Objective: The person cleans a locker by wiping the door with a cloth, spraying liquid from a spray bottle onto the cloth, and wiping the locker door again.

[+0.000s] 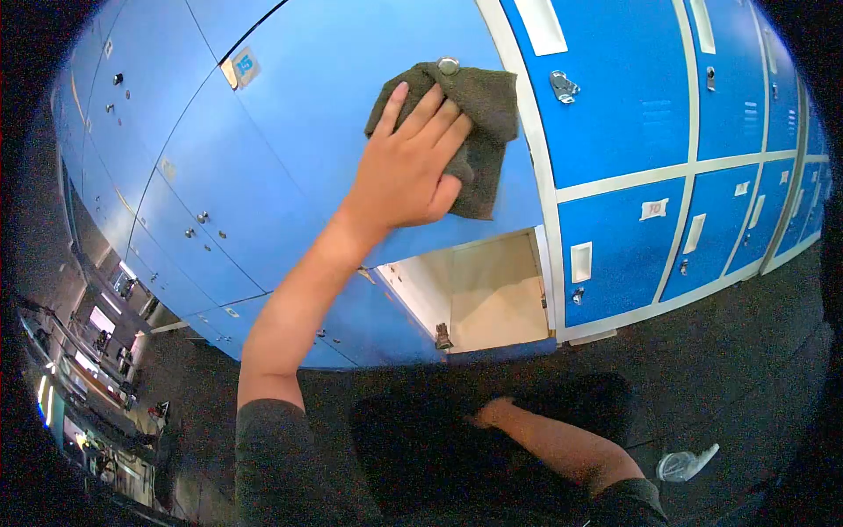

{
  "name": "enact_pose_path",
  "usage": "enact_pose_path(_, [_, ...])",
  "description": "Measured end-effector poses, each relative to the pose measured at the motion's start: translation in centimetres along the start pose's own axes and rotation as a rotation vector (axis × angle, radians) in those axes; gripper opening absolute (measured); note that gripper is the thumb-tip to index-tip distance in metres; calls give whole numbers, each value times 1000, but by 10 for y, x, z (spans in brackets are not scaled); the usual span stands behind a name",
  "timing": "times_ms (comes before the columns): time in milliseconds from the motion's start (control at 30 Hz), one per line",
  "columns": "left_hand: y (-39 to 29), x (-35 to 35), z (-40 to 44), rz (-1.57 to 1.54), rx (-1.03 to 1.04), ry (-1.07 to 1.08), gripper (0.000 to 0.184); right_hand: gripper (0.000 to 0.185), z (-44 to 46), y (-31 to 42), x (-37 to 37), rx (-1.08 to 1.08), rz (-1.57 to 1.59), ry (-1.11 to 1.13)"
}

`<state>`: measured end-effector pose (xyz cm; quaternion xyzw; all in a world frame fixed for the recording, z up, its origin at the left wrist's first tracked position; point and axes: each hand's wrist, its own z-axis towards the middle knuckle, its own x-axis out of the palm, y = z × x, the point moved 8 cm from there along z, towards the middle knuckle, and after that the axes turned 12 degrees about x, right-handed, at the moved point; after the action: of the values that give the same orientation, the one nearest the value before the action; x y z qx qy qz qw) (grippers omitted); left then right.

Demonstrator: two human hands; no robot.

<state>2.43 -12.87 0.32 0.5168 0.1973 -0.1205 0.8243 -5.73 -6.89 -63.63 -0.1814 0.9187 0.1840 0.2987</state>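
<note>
Against a light-blue locker door (307,158), my left hand (408,167) presses a dark olive-grey cloth (487,105). Its fingers point upward over the cloth, with the thumb bent in at the side. A round metal lock (448,66) shows at the cloth's top edge. Below the hand is an open locker compartment (496,290) with a pale interior. My right hand (493,413) rests low over my dark-clothed lap, apart from the lockers. Its fingers are lost in shadow, and I see nothing held there.
Darker blue lockers (606,88) with white handles and metal locks line the right side. A number tag (244,66) is stuck on the left doors. On the dark floor lies a clear plastic item (685,464), possibly a bottle. Equipment (105,378) stands far left.
</note>
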Motion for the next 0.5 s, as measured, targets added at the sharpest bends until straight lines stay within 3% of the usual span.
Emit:
enact_pose_path(267, [-21,4,8,16,-205,-104,53,77,1,-8,3,-110,54,-147])
enact_pose_path(500, [-36,7,3,42,-292,-67,52,74,8,-4,6,-18,31,-26])
